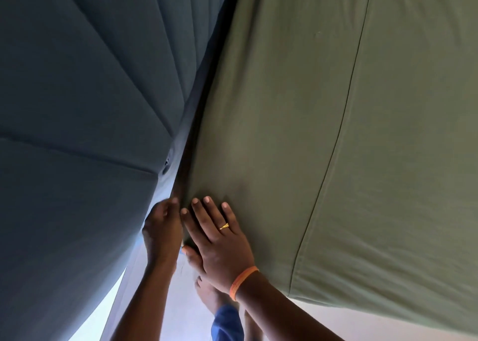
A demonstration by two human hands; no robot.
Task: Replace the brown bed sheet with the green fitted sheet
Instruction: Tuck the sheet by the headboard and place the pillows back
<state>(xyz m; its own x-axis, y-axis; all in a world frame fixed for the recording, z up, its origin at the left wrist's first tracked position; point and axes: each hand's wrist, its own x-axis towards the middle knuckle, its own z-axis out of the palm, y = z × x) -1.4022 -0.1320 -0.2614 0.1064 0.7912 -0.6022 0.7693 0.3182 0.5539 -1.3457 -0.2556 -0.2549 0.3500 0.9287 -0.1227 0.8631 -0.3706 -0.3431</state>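
The green fitted sheet (323, 133) covers the mattress that fills the right side of the head view, with a seam running down its length. My right hand (219, 239) lies flat on the sheet near the mattress's left edge, fingers straight, a ring on one finger and an orange band on the wrist. My left hand (163, 227) reaches into the narrow dark gap between the mattress and the padded panel, fingers bent at the sheet's edge; what they hold is hidden. No brown sheet is in view.
A blue-grey padded headboard panel (85, 123) with stitched folds fills the left side, close against the mattress. Below lies pale floor (186, 312), with my bare foot (209, 294) and a blue trouser leg (227, 322).
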